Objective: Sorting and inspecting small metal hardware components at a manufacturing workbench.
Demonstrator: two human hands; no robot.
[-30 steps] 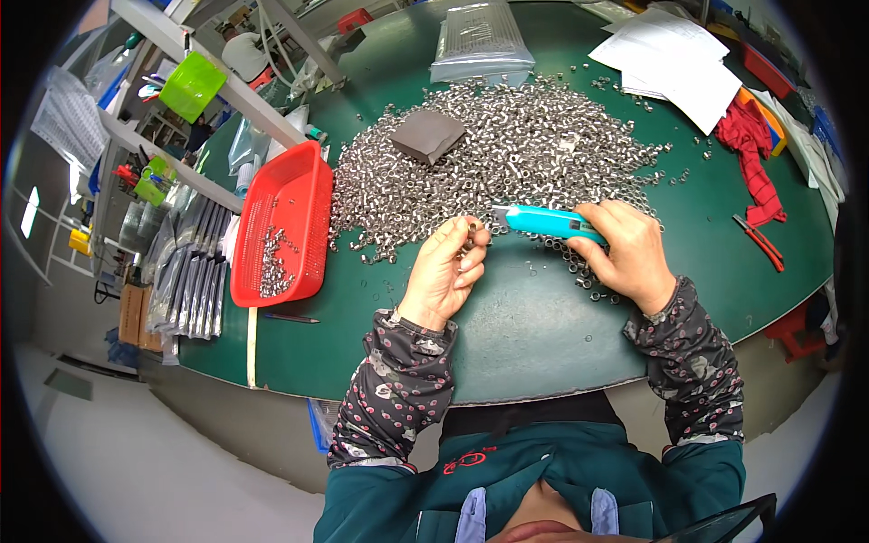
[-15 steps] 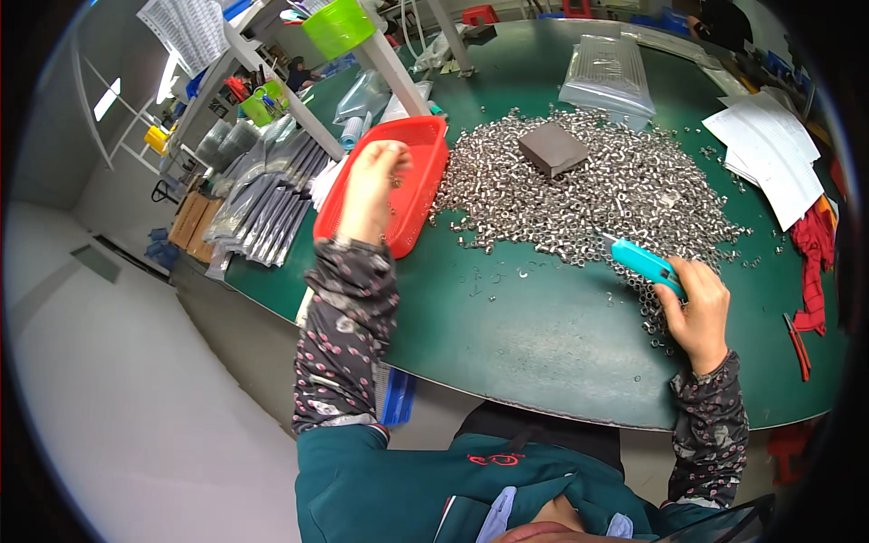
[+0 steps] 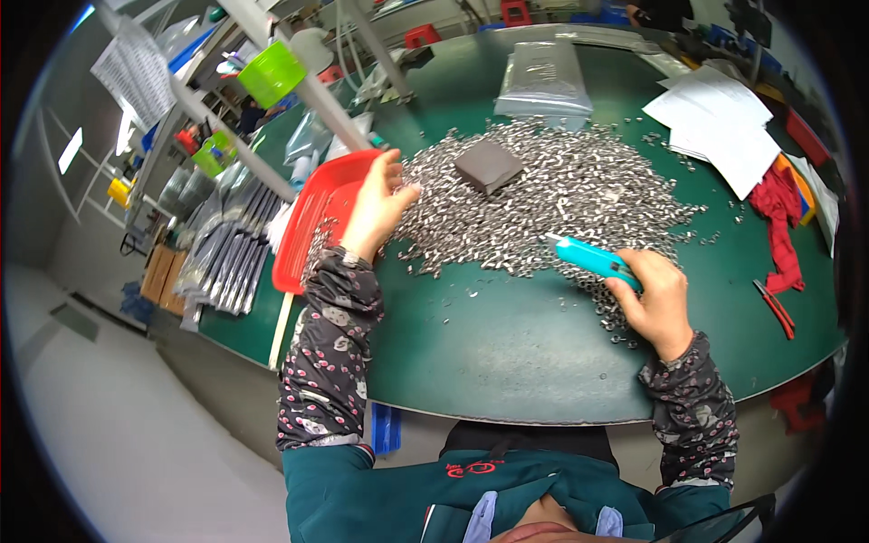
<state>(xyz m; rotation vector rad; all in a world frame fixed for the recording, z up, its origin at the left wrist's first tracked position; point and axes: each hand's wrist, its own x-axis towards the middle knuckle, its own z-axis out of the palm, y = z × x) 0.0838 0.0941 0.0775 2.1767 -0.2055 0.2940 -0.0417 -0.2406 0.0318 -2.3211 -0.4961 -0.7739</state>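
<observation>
In my right hand point(image 3: 659, 303) is a teal utility knife point(image 3: 593, 260), its tip pointing left over the near edge of a heap of small shiny metal rings point(image 3: 561, 213). My left hand point(image 3: 378, 204) is open with fingers apart, at the right rim of a red plastic basket point(image 3: 288, 244), between it and the heap. No object shows in the left fingers. Some metal rings point(image 3: 320, 237) lie inside the basket, partly hidden by my left forearm. A dark grey block point(image 3: 489, 166) rests on top of the heap.
Stacked clear plastic bags point(image 3: 543, 81) lie behind the heap on the green table point(image 3: 480, 353). To the right are white papers point(image 3: 720, 122), a red cloth point(image 3: 778, 226) and red-handled pliers point(image 3: 777, 309). A shelf post point(image 3: 330, 109) rises beyond the basket, near bundled packages point(image 3: 237, 237).
My left hand has moved from over the basket rightward toward the heap, and its fingers have spread. The view has shifted; my right hand still holds the utility knife.
</observation>
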